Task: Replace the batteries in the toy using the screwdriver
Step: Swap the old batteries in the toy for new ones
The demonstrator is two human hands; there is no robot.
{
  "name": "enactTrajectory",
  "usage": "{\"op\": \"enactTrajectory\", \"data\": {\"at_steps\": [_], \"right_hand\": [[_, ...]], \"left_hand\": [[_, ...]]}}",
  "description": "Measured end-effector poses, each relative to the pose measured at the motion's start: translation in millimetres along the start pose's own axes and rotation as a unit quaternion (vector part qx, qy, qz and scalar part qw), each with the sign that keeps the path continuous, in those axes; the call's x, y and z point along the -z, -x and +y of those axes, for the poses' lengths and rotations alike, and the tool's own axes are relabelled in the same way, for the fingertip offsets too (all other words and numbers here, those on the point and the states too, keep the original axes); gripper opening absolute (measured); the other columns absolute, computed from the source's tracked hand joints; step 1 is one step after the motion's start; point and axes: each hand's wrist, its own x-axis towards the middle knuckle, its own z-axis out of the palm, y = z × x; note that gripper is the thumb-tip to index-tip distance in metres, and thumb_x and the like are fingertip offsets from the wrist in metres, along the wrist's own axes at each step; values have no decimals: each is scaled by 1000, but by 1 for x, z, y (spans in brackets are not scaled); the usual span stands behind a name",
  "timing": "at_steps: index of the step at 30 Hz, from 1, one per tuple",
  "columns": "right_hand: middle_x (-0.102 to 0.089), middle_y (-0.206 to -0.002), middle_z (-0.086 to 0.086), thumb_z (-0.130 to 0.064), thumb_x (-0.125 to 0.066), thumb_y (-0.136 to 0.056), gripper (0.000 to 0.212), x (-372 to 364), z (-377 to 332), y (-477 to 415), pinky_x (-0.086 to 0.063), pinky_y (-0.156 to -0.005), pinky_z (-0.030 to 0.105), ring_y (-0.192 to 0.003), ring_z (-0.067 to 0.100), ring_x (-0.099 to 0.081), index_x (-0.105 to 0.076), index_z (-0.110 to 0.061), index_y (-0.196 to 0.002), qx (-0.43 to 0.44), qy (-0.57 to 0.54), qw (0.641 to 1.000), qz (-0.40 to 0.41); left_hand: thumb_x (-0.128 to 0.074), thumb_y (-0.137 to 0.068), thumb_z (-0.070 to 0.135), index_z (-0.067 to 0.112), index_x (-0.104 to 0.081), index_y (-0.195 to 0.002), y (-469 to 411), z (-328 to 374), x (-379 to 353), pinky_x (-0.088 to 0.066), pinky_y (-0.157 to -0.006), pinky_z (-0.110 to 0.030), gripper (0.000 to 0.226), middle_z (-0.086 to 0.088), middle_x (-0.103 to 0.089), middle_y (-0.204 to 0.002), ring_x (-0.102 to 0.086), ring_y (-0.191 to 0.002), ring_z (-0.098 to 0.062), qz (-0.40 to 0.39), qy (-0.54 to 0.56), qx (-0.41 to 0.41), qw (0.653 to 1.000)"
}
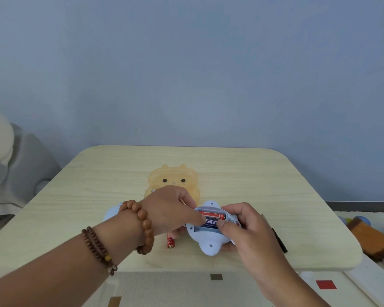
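Note:
A pale blue toy (pixel 205 242) lies belly up near the table's front edge, its battery bay open. A red battery (pixel 212 216) and a dark blue battery (pixel 210 222) lie side by side in the bay. My left hand (pixel 171 209) reaches in from the left and its fingertips press on the batteries. My right hand (pixel 246 229) grips the toy's right side, thumb at the bay's edge. A loose red battery (pixel 170 242) lies on the table just left of the toy. A dark screwdriver (pixel 279 241) lies to the right, partly hidden behind my right hand.
An orange translucent bear-shaped case (pixel 175 180) sits behind my hands on the light wooden table (pixel 275 173). A pale blue piece (pixel 111 214) shows under my left wrist. Toys (pixel 370 235) lie on the floor at right; a grey plush (pixel 13 165) sits at left.

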Motion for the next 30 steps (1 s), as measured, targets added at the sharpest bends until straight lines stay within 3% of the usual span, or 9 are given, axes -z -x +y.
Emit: {"op": "enactTrajectory", "data": {"at_steps": [4, 10, 14, 19, 21, 24, 28, 30], "right_hand": [[-77, -89, -8, -12, -66, -91, 16, 0, -1, 1, -52, -58, 17, -76, 5, -71, -69, -27, -96, 3, -4, 1000, -2], [-77, -92, -7, -15, -66, -90, 16, -1, 0, 1, -59, -82, 43, -85, 13, -73, -69, -29, -97, -1, 2, 1000, -1], [-77, -92, -9, -16, -65, -90, 17, -2, -1, 1, -61, -86, 52, -87, 13, -74, -69, -31, -96, -7, -1, 1000, 2], [-78, -93, -9, -15, -66, -90, 18, -4, 0, 1, -60, -87, 54, -89, 14, -75, -70, -30, -97, -3, -6, 1000, 8], [-78, -93, -11, -16, -67, -90, 17, -4, 0, 1, -59, -88, 52, -88, 13, -74, -70, -31, -97, -3, -3, 1000, 9], [-78, -93, -11, -16, -67, -90, 17, -3, -1, 1, -60, -87, 53, -88, 14, -74, -70, -31, -97, -5, -3, 1000, 8], [-77, -91, -12, -18, -67, -90, 16, -3, -1, 2, -59, -88, 53, -85, 13, -74, -70, -32, -97, -1, 3, 1000, 10], [-77, -92, -12, -18, -68, -90, 16, -3, -1, 2, -59, -88, 53, -85, 13, -74, -70, -33, -97, -1, 3, 1000, 12]], "left_hand": [[-85, -75, 18, 10, -69, -94, -3, -1, -1, -54, -57, -28, 26, -14, -73, -96, -63, -64, -17, -6, 33, 11, 999], [-85, -73, 13, 10, -68, -90, -6, 0, -2, -53, -57, -30, 24, -13, -71, -90, -62, -64, -21, -7, 42, 20, 999], [-85, -74, 24, 14, -70, -92, -3, 0, -1, -56, -57, -27, 25, -10, -75, -89, -64, -62, -15, -7, 13, 3, 1000], [-78, -73, 57, 24, -68, -92, 10, 1, 22, -60, -64, -32, 39, 1, -74, -85, -74, -78, -22, 35, -89, -43, 994], [-76, -77, 53, 27, -65, -95, 13, -2, 33, -57, -62, -29, 33, 5, -69, -86, -70, -75, -20, 71, -142, -44, 986], [-72, -81, 50, 28, -60, -105, 19, -10, 32, -43, -63, -20, 36, 10, -61, -87, -58, -70, -4, 52, -256, -42, 964], [-69, -82, 50, 24, -54, -114, 26, -13, 9, -49, -77, -24, 44, 7, -62, -99, -63, -89, -12, 17, -355, -45, 934], [-68, -84, 47, 21, -55, -111, 26, -14, 3, -49, -75, -26, 41, 4, -62, -99, -63, -91, -16, 32, -370, -56, 927]]}}
